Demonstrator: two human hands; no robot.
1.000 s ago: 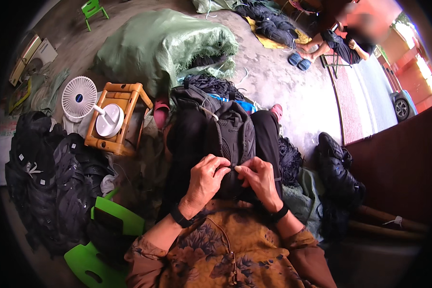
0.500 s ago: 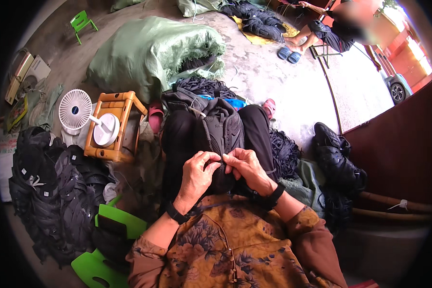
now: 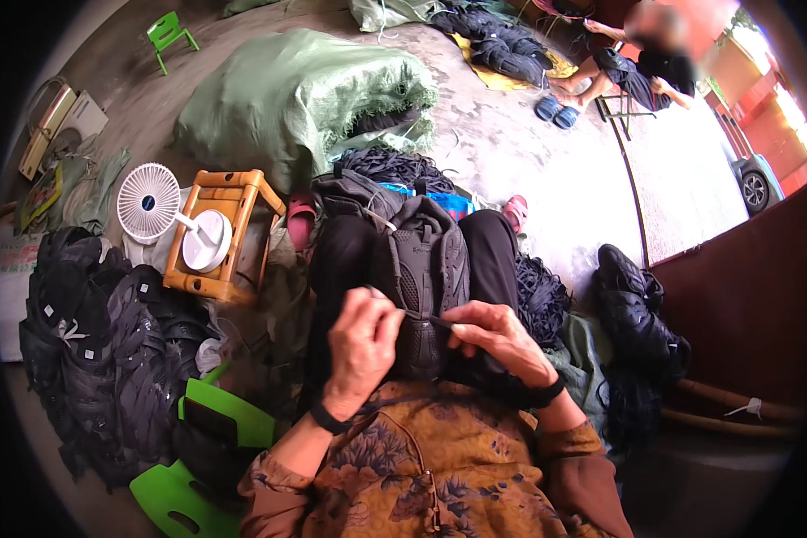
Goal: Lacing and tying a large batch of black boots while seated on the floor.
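Note:
A dark grey shoe upper [image 3: 414, 260] lies lengthwise in my lap, between my black-trousered knees. My left hand [image 3: 362, 342] is closed over its left side, fingertips pinched on a thin black shoelace. On the other side, my right hand [image 3: 498, 334] pinches the lace's other stretch [image 3: 438, 321] between thumb and finger. The lace runs across the upper between both hands. Just beyond the upper, a second dark grey upper [image 3: 345, 192] rests against my left knee. Beyond the knees sits a heap of dark laces [image 3: 394, 167].
Left stand a white fan [image 3: 149, 203] on a bamboo stool [image 3: 227, 182], piled black shoe uppers [image 3: 108, 359] and a green chair [image 3: 233, 414]. Ahead bulges a pale green sack [image 3: 296, 99]. More dark laces [image 3: 542, 296] and black shoes [image 3: 632, 305] lie right. Another person [image 3: 641, 76] sits far right.
My hands have moved apart from their meeting point over the upper, the right one going rightward, with lace stretched between them. The whole view has shifted slightly.

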